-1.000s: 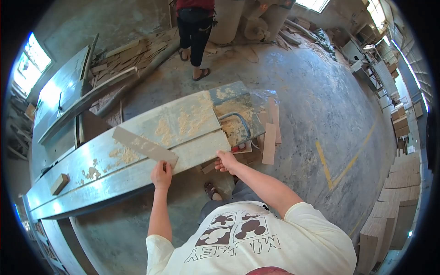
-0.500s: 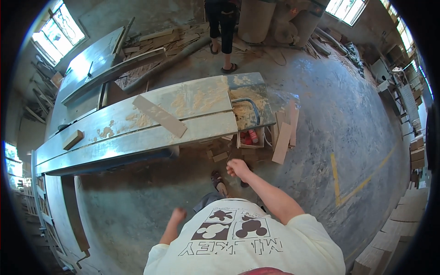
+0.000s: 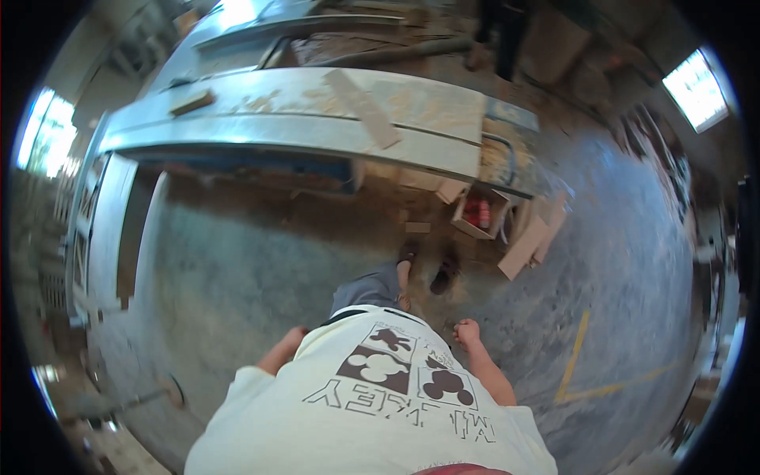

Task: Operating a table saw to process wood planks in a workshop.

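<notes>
My right hand (image 3: 467, 331) hangs beside my body on the right, its fingers curled in, and nothing shows in it. On the other side my left hand (image 3: 298, 336) is low by my shirt, small and blurred, so its fingers cannot be made out. Neither hand touches the long metal-topped bench (image 3: 301, 133) in front of me. Across that bench lies a flat wooden board (image 3: 364, 111), set at a slant. A short wood block (image 3: 192, 103) rests near its left end. Sawdust is strewn over the top.
Below the bench's right end is an open box (image 3: 473, 229) holding red items (image 3: 480, 210). Loose planks (image 3: 525, 247) lean beside it. A curved blue handle (image 3: 507, 158) sits on the bench end. Another person's legs (image 3: 505, 39) are beyond. Yellow floor tape (image 3: 576, 356) is at right.
My right hand has dropped from in front of me back to my side. The view has shifted, so the bench now sits higher and further right in the picture.
</notes>
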Demonstrator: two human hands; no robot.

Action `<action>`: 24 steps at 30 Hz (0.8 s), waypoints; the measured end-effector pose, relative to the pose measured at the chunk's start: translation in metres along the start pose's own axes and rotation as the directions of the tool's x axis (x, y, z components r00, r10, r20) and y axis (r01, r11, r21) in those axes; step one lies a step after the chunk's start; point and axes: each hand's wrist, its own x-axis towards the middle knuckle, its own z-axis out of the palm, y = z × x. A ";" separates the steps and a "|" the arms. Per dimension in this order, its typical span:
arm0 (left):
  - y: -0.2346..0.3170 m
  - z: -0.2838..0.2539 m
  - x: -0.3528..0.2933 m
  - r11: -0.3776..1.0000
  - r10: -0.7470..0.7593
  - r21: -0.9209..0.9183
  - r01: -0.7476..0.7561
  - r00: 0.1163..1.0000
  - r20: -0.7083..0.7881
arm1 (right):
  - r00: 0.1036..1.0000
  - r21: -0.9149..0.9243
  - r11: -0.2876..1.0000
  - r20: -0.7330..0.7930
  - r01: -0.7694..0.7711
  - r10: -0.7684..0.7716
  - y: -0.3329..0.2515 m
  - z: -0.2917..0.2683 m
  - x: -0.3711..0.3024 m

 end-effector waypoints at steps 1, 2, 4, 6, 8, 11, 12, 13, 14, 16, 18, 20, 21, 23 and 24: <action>-0.004 -0.003 -0.001 1.000 -0.015 0.026 0.017 0.997 -0.070 | 0.999 -0.044 0.999 0.037 0.022 -0.020 -0.013 0.007 0.002; -0.003 -0.007 -0.007 0.997 0.029 0.075 -0.022 0.995 -0.096 | 0.997 0.041 0.999 0.062 0.032 -0.035 -0.026 0.013 0.007; 0.012 -0.019 -0.018 0.996 0.025 0.085 -0.016 0.994 -0.103 | 0.991 0.089 0.995 0.118 0.054 -0.064 -0.049 0.027 0.014; 0.030 -0.035 -0.025 0.999 -0.038 0.017 0.040 0.994 -0.104 | 0.983 0.166 0.984 0.159 0.066 -0.092 -0.065 0.040 0.009; 0.027 -0.044 -0.016 0.992 -0.081 -0.107 0.070 0.991 -0.107 | 0.971 0.110 0.988 0.204 0.105 -0.126 -0.083 0.057 0.001; 0.017 -0.060 -0.001 0.987 -0.103 -0.133 0.091 0.991 -0.089 | 0.956 0.056 0.985 0.237 0.164 -0.173 -0.099 0.082 -0.015; 0.009 -0.065 0.005 0.983 -0.108 -0.161 0.091 0.989 -0.097 | 0.949 0.020 0.980 0.245 0.200 -0.198 -0.102 0.089 -0.021; -0.001 -0.073 0.011 0.983 -0.124 -0.145 0.115 0.991 -0.055 | 0.939 -0.017 0.971 0.260 0.238 -0.225 -0.110 0.098 -0.027; -0.008 -0.079 0.016 0.983 -0.136 -0.125 0.135 0.991 -0.005 | 0.930 -0.106 0.952 0.270 0.288 -0.251 -0.116 0.105 -0.035; -0.024 -0.092 0.014 0.958 -0.161 -0.245 0.146 0.986 -0.043 | 0.908 -0.293 0.876 0.291 0.383 -0.300 -0.129 0.120 -0.041; -0.051 -0.103 0.010 0.898 -0.199 -0.417 0.142 0.975 -0.097 | 0.726 -0.618 0.387 0.534 0.685 -0.433 -0.122 0.124 -0.020; -0.077 -0.119 0.016 0.895 -0.199 -0.432 0.111 0.966 -0.163 | 0.639 -0.671 0.078 0.655 0.737 -0.402 -0.138 0.149 0.007; -0.095 -0.124 0.015 0.910 -0.182 -0.406 0.080 0.959 -0.218 | 0.757 -0.696 0.315 0.530 0.646 -0.382 -0.153 0.169 0.002; -0.121 -0.142 0.020 0.919 -0.201 -0.385 0.082 0.939 -0.279 | 0.725 -0.636 0.346 0.612 0.689 -0.318 -0.191 0.206 0.004; -0.130 -0.149 0.015 0.883 -0.265 -0.461 0.092 0.907 -0.326 | 0.709 -0.577 0.426 0.644 0.697 -0.287 -0.219 0.237 0.012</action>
